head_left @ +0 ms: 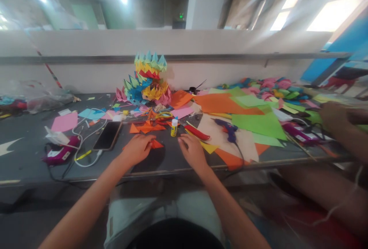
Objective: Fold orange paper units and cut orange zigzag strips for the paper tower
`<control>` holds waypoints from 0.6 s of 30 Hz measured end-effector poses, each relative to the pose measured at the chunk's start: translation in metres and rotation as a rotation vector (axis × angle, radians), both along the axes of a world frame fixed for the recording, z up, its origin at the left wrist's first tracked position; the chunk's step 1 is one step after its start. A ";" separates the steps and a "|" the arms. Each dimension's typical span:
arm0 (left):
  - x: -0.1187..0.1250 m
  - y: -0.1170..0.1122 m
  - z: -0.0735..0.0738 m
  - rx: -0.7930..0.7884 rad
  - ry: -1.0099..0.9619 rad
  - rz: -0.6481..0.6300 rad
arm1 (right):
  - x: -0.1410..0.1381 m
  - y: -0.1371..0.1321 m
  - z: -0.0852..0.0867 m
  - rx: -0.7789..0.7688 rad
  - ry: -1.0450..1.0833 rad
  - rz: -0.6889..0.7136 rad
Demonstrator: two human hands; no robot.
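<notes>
My left hand lies low over the table's near part, its fingers bent together on a folded orange paper piece. The paper shows past the fingertips, and the palm covers the rest. To the right, my right hand rests on the table with thumb and fingers apart and nothing visible in it. Just beyond and between both hands stands a yellow glue stick with a white top. A red-handled cutter lies past my right fingers. More orange folded pieces lie beyond my left hand.
A phone with a white cable is at left, near a purple device. A blue glue gun lies at right on paper sheets. Behind stands a colourful folded-paper model. Another person's arm reaches in at right.
</notes>
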State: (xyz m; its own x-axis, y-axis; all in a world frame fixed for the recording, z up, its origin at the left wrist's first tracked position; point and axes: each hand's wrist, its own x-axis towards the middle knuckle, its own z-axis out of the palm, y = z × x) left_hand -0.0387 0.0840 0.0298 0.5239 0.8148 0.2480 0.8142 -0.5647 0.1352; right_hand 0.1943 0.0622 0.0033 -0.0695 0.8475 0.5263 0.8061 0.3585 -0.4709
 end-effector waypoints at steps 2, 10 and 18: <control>-0.003 0.013 0.002 -0.030 0.040 -0.001 | 0.001 0.002 -0.001 0.016 0.028 0.014; 0.025 0.069 0.015 0.046 0.144 0.089 | 0.001 0.002 -0.003 0.045 0.056 0.032; 0.034 0.068 0.011 0.112 0.119 0.102 | 0.004 0.001 -0.001 0.025 0.228 0.085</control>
